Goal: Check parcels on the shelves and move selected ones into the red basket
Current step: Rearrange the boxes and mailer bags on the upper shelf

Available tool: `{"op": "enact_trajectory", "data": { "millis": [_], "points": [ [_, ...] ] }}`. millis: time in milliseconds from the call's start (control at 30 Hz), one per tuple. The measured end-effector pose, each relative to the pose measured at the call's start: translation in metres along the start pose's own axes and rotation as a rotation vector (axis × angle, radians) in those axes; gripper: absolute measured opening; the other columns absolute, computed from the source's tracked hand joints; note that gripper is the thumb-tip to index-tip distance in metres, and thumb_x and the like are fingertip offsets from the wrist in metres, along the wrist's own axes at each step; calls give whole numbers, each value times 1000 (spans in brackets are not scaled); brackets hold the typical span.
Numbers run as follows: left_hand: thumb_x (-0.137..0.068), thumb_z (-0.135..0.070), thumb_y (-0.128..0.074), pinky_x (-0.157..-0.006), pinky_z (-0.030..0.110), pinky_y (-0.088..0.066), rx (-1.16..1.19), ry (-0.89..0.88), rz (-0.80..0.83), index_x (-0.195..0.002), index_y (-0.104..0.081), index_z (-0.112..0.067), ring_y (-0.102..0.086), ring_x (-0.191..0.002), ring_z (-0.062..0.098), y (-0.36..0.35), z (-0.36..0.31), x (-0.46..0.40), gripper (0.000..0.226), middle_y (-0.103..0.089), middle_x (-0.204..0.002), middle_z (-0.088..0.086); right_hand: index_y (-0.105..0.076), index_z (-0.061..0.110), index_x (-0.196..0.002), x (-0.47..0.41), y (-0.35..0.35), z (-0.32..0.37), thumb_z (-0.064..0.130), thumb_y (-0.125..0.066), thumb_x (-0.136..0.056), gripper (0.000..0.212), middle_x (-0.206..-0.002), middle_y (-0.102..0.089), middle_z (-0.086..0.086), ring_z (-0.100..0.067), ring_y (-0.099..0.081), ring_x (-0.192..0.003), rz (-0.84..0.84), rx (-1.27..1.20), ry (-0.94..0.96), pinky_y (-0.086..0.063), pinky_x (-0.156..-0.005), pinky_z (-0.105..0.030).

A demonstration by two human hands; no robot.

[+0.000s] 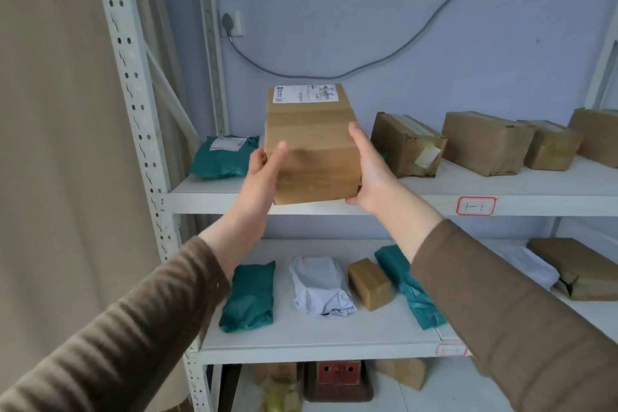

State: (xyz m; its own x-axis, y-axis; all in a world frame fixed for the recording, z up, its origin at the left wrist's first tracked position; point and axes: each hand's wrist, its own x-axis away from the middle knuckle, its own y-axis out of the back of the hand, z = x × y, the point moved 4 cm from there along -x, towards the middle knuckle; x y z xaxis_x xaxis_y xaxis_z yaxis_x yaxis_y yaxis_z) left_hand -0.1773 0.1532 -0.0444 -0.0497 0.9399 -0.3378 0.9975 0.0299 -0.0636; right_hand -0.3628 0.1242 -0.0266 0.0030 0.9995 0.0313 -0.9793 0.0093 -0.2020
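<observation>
1. Position of the item. We hold the cardboard parcel [312, 144] at the front edge of the upper shelf [418, 202], between the teal mailer bag [222, 157] on its left and a dented carton [406, 147] on its right. Whether its base rests on the shelf or is just above it cannot be told.

2. Grip state. Our left hand [264, 174] presses the left face, thumb lying on the front. Our right hand [368, 174] clasps the right face, its fingers curling under the bottom corner. Both hands grip the parcel; neither is free.

3. Handling judgement. The parcel is a stiff, flat-sided box banded with glossy brown tape. We judge it rigid enough for side pressure, and moderately light, since two hands carry it at arm's reach. The tape may be slippery, so we advise support beneath the base rather than squeeze alone.

4. Label. A white shipping label [306, 93] lies on the top face near the rear edge. Its print is too small to read.

5. Surrounding materials. The lower shelf [301, 341] carries soft crumpled mailers, teal and pale grey, and a small taped box [369, 284]. These would deform under grip. The racking is pale perforated metal.

6. Destination. The red basket [338, 373] appears to sit on the floor below, partly hidden.
</observation>
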Motion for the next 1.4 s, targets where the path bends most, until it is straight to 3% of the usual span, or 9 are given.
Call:
{"op": "enact_trajectory", "data": {
  "millis": [100, 233, 567, 700, 833, 967, 1067, 1200, 1400],
  "points": [
    [-79, -74, -63, -124, 49, -35, 24, 110, -113, -153, -41, -29, -51, -141, 23, 17, 5, -58, 89, -55, -150, -3, -35, 40, -159, -41, -22, 8, 97, -63, -53, 124, -166, -36, 8, -25, -37, -151, 50, 61, -11, -21, -124, -60],
    [-102, -57, -53, -122, 50, -38, 10, 216, -191, -158, -36, -28, -50, -136, 26, 30, 16, -115, 66, -50, -148, 0, -32, 34, -162, -74, -39, 9, 89, -61, -70, 111, -169, -31, 3, -24, -32, -154, 54, 111, -34, -21, -127, -53],
    [-99, -57, -50, -119, 48, -39, -225, 274, -251, -151, -42, -20, -50, -135, 36, 43, 38, -193, 64, -51, -149, 9, -25, 22, -165, -153, -49, -7, 67, -48, -99, 82, -170, -29, -2, -24, -30, -155, 19, 77, -35, -21, -127, -44],
    [-109, -36, -47, -111, 41, -39, -349, 47, -334, -162, -28, -21, -46, -142, 34, 35, 21, -188, 59, -44, -159, 10, -36, 12, -159, -152, -41, 5, 34, -48, -109, 56, -162, -42, -4, -23, -40, -148, -101, 163, 237, -31, -108, -29],
    [-107, -34, -49, -127, 49, -27, -512, -432, -262, -160, -33, -21, -32, -155, 25, -10, -2, -173, 57, -36, -167, 2, -47, 15, -154, -153, -1, 30, 21, -46, -108, 46, -159, -49, -3, -21, -45, -147, -293, 411, 562, -34, -116, -28],
    [-109, -18, -46, -129, 39, -21, -502, -593, -51, -153, -45, -13, -27, -158, 23, -79, -6, -160, 44, -37, -167, 7, -50, 18, -150, -175, 51, 38, 24, -46, -105, 46, -148, -58, -7, -29, -53, -136, -468, 774, 512, -45, -111, -40],
    [-111, -20, -45, -119, 27, -27, -420, -325, 160, -159, -38, -14, -32, -155, 22, -121, 21, -165, 49, -37, -166, 5, -45, 13, -150, -193, 72, 26, 39, -54, -101, 55, -147, -56, -11, -36, -54, -135, -423, 826, 281, -47, -109, -46],
    [-107, -44, -48, -123, 46, -31, -262, 259, 195, -168, -14, -22, -30, -155, 33, -132, 66, -183, 73, -22, -173, 7, -50, 5, -139, -205, 82, 1, 27, -75, -93, 56, -136, -64, -12, -33, -65, -119, -293, 457, 36, -56, -96, -43],
    [-95, -40, -69, -104, 43, -55, 112, 389, 168, -159, -39, -20, -63, -126, 26, -115, 86, -178, 73, -55, -152, 4, -65, 1, -108, -165, 89, -7, -8, -57, -97, 16, -102, -72, -16, -25, -71, -87, -67, 70, -91, -65, -64, -31]
  ]
}}
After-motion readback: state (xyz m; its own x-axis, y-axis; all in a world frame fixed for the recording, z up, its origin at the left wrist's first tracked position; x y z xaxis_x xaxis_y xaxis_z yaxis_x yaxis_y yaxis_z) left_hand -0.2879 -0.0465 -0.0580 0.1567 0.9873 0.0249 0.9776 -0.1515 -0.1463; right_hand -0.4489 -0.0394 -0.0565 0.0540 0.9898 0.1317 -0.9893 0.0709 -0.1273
